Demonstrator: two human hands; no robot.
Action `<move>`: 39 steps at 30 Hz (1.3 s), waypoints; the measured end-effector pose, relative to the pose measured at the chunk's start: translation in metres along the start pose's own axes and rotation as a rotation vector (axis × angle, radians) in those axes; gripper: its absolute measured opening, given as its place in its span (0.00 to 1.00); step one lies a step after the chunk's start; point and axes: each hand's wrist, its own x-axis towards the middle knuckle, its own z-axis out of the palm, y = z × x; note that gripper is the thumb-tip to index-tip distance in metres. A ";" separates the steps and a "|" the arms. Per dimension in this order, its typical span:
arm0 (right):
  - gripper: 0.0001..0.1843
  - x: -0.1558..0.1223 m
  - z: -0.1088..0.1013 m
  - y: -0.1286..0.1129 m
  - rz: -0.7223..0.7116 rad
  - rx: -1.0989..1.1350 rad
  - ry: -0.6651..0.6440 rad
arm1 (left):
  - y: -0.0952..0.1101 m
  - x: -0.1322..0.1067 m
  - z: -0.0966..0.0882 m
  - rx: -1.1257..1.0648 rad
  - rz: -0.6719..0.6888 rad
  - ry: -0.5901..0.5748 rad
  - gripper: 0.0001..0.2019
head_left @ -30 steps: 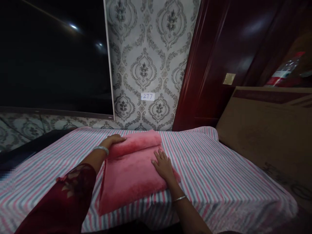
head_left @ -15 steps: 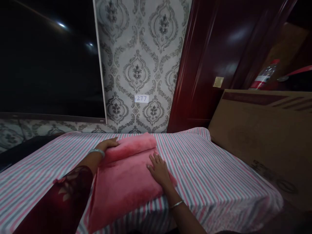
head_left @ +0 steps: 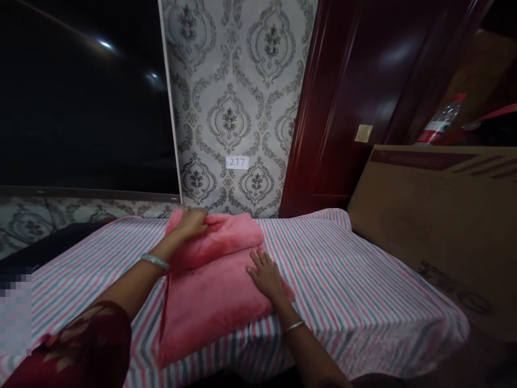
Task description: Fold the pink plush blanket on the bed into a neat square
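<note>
A pink plush cloth (head_left: 218, 299) lies folded in front of me, with a thicker folded part (head_left: 226, 237) across its far end. My left hand (head_left: 194, 222) is closed on the far left of that thicker part, fingers curled over the fabric, which creases beside them. Near the right edge of the lower layer, my right hand (head_left: 265, 274) rests palm down with its fingers spread. The cloth's near left corner reaches the front edge of the surface.
A striped sheet (head_left: 343, 269) covers the surface beneath the cloth. A large cardboard box (head_left: 436, 215) stands to the right, with a plastic bottle (head_left: 442, 121) behind its top edge. A dark television screen (head_left: 81, 108) is on the left, and a number label (head_left: 237, 162) is on the wall.
My left hand has moved up and right from the cloth's left side onto its far folded part, which has bunched and risen at the left. My right hand stays almost in place.
</note>
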 end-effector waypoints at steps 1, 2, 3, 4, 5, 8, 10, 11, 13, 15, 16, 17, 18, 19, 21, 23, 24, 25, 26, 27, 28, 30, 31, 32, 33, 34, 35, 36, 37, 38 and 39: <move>0.30 0.002 0.000 0.002 -0.005 0.040 0.020 | 0.008 -0.011 -0.006 0.044 0.054 0.023 0.08; 0.29 0.004 -0.002 0.004 -0.001 0.102 0.045 | 0.015 -0.024 -0.010 0.107 0.117 0.044 0.09; 0.27 0.006 -0.004 0.007 0.022 0.187 0.081 | 0.023 -0.040 -0.012 0.181 0.185 0.065 0.09; 0.26 0.007 -0.006 0.011 0.067 0.290 0.131 | 0.030 -0.058 -0.011 0.253 0.258 0.088 0.09; 0.27 0.008 -0.009 0.015 0.127 0.404 0.194 | 0.036 -0.077 -0.007 0.308 0.327 0.098 0.10; 0.31 0.003 -0.018 0.028 0.309 0.725 0.386 | 0.046 -0.136 0.019 0.325 0.475 0.046 0.10; 0.31 -0.004 -0.022 0.035 0.355 0.832 0.431 | 0.046 -0.171 0.042 0.295 0.520 -0.019 0.12; 0.31 -0.009 -0.023 0.038 0.360 0.851 0.429 | 0.044 -0.184 0.052 0.275 0.526 -0.045 0.13; 0.32 -0.018 -0.027 0.042 0.374 0.888 0.395 | 0.034 -0.204 0.065 0.240 0.495 -0.058 0.19; 0.34 -0.024 -0.033 0.044 0.413 0.994 0.329 | 0.020 -0.215 0.069 0.214 0.426 -0.021 0.24; 0.35 -0.026 -0.036 0.044 0.431 1.054 0.292 | 0.011 -0.218 0.068 0.206 0.387 0.007 0.26; 0.35 -0.028 -0.041 0.045 0.444 1.100 0.259 | 0.002 -0.221 0.067 0.198 0.355 0.039 0.26; 0.36 -0.029 -0.046 0.046 0.446 1.120 0.229 | -0.007 -0.224 0.065 0.188 0.330 0.070 0.26; 0.35 -0.031 -0.051 0.046 0.433 1.110 0.207 | -0.016 -0.227 0.063 0.173 0.306 0.103 0.25; 0.33 -0.033 -0.060 0.049 0.362 1.049 0.169 | -0.031 -0.235 0.060 0.123 0.244 0.160 0.25; 0.32 -0.036 -0.066 0.053 0.256 0.971 0.144 | -0.040 -0.244 0.060 0.044 0.154 0.193 0.26; 0.31 -0.037 -0.067 0.055 0.201 0.933 0.137 | -0.042 -0.249 0.062 -0.003 0.091 0.204 0.26; 0.30 -0.039 -0.068 0.057 0.155 0.900 0.126 | -0.042 -0.253 0.063 -0.053 0.023 0.213 0.25; 0.29 -0.040 -0.068 0.059 0.123 0.879 0.109 | -0.040 -0.257 0.065 -0.102 -0.043 0.217 0.23; 0.27 -0.040 -0.067 0.060 0.105 0.872 0.086 | -0.036 -0.260 0.067 -0.150 -0.101 0.220 0.20; 0.26 -0.041 -0.067 0.061 0.099 0.881 0.059 | -0.031 -0.262 0.068 -0.199 -0.143 0.222 0.18; 0.26 -0.039 -0.068 0.061 0.120 0.936 0.018 | -0.020 -0.262 0.069 -0.307 -0.174 0.228 0.15; 0.26 -0.037 -0.069 0.061 0.141 0.969 0.018 | -0.015 -0.261 0.068 -0.368 -0.179 0.235 0.15; 0.27 -0.035 -0.072 0.060 0.161 0.998 0.033 | -0.011 -0.259 0.066 -0.431 -0.187 0.246 0.15; 0.27 -0.033 -0.074 0.060 0.179 1.020 0.063 | -0.008 -0.257 0.063 -0.488 -0.199 0.258 0.15; 0.27 -0.031 -0.077 0.060 0.196 1.037 0.103 | -0.006 -0.256 0.061 -0.534 -0.215 0.270 0.14; 0.27 -0.030 -0.079 0.060 0.213 1.045 0.145 | -0.006 -0.255 0.058 -0.564 -0.230 0.281 0.14; 0.26 -0.029 -0.080 0.060 0.232 1.044 0.174 | -0.007 -0.255 0.057 -0.581 -0.240 0.288 0.14; 0.26 -0.030 -0.080 0.060 0.254 1.034 0.188 | -0.008 -0.257 0.057 -0.586 -0.241 0.285 0.14; 0.27 -0.033 -0.078 0.061 0.277 1.016 0.184 | -0.009 -0.259 0.057 -0.587 -0.235 0.265 0.14; 0.28 -0.036 -0.075 0.061 0.301 0.991 0.163 | -0.011 -0.262 0.059 -0.588 -0.226 0.237 0.14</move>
